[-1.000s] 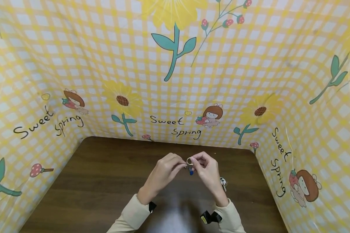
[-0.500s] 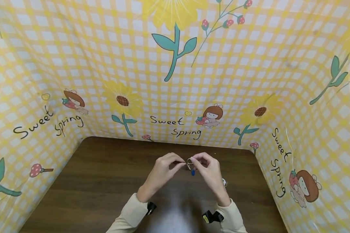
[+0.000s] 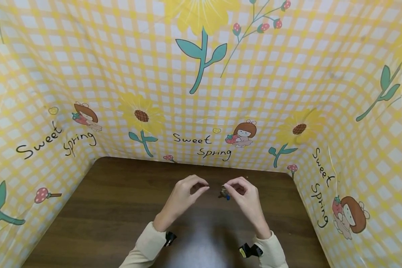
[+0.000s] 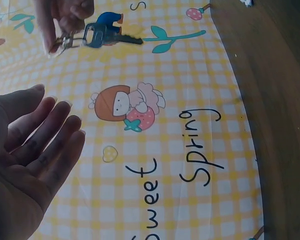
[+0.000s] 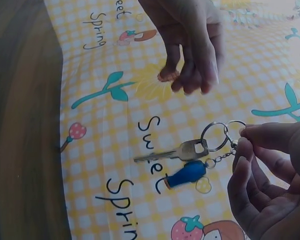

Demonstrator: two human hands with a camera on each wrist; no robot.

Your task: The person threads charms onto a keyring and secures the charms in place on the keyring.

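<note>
My right hand (image 3: 246, 195) pinches a key ring between thumb and forefinger above the table. From its metal ring (image 5: 202, 136) hang a silver key (image 5: 190, 149) and, on a short chain, a blue charm (image 5: 186, 174). The key and charm also show near the top of the left wrist view. Facing it from a short way left, my left hand (image 3: 182, 195) holds nothing. Its fingers are loosely bent, with thumb and fingertips apart, and it does not touch the keys.
The brown wooden table (image 3: 127, 208) is bordered by a yellow checked cloth (image 3: 201, 111) at the back and both sides. A small white object (image 4: 246, 2) lies on the table, mostly cut off in the left wrist view. Black straps (image 3: 250, 250) sit at both wrists.
My left hand has let go of the key ring and drawn slightly left. My right hand has shifted a little right with the keys, which now hang from it alone.
</note>
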